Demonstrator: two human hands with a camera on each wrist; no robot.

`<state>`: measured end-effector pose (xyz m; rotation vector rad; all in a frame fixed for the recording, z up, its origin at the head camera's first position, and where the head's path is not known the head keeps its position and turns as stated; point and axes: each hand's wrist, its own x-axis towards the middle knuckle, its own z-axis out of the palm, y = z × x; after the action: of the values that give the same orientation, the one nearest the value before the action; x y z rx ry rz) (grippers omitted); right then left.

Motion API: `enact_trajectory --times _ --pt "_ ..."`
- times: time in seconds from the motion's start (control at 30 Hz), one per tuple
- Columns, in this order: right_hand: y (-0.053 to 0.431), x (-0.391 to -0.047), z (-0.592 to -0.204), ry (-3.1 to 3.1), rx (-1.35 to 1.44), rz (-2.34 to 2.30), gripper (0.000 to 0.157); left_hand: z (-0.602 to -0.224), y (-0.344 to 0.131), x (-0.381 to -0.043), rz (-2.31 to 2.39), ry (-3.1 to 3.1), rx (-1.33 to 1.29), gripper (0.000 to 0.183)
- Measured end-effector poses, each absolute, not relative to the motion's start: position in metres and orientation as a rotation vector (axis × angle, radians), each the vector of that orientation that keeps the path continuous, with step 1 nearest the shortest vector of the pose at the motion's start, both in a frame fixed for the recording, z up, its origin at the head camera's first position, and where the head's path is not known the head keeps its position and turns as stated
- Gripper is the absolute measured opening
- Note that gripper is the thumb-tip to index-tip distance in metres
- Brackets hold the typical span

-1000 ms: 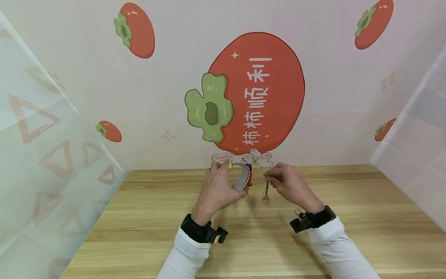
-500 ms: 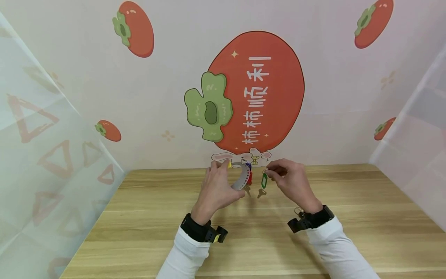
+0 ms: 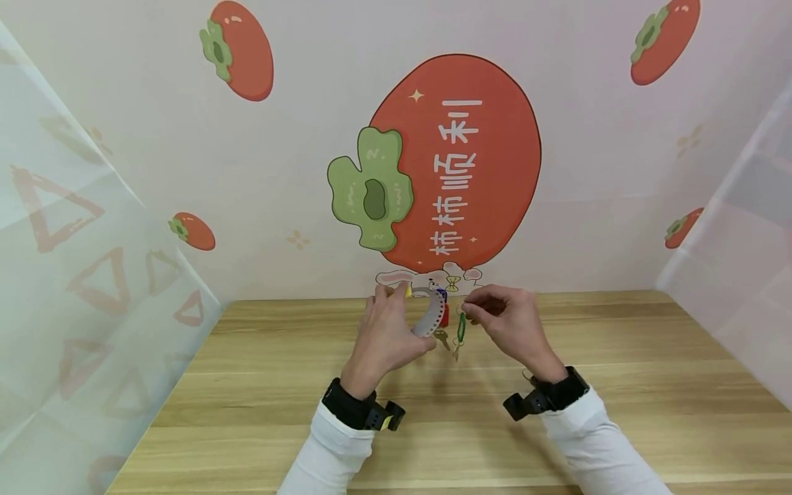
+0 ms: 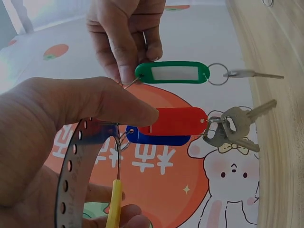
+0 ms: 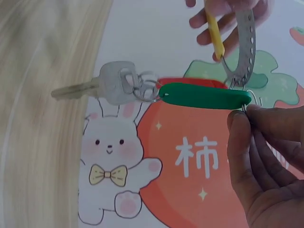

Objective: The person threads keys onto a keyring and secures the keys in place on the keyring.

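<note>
My left hand (image 3: 385,337) grips a curved grey metal strip (image 4: 71,166) with a row of small holes along its edge and a yellow sleeve (image 4: 114,204) on one end. From it hang a red key tag (image 4: 183,121) and a blue key tag (image 4: 164,140), partly behind the red one, with metal keys (image 4: 237,121) below. My right hand (image 3: 510,326) pinches the thin wire ring at the top of a green key tag (image 5: 204,96). A silver key (image 5: 116,83) dangles from that tag, close beside the red tag in the head view.
Both hands are raised over the far part of a wooden table (image 3: 247,426). Right behind them rises a back wall (image 3: 297,172) printed with persimmons and a rabbit. A pale sheet (image 3: 93,289) stands along the left side, another (image 3: 742,275) along the right.
My right hand has moved left with the green key tag, bringing it nearer the red tag. The green tag has swung and turned. My left hand has stayed in place.
</note>
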<state>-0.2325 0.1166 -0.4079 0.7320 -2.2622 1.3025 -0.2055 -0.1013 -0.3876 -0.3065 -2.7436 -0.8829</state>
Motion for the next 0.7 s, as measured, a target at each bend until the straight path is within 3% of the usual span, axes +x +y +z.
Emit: enact_trajectory --times 0.7 --pt "0.1074 -0.2275 -0.4057 -2.391 0.564 1.582 0.008 -0.3886 -0.0975 -0.2036 -0.873 -2.753 -0.37 0.099"
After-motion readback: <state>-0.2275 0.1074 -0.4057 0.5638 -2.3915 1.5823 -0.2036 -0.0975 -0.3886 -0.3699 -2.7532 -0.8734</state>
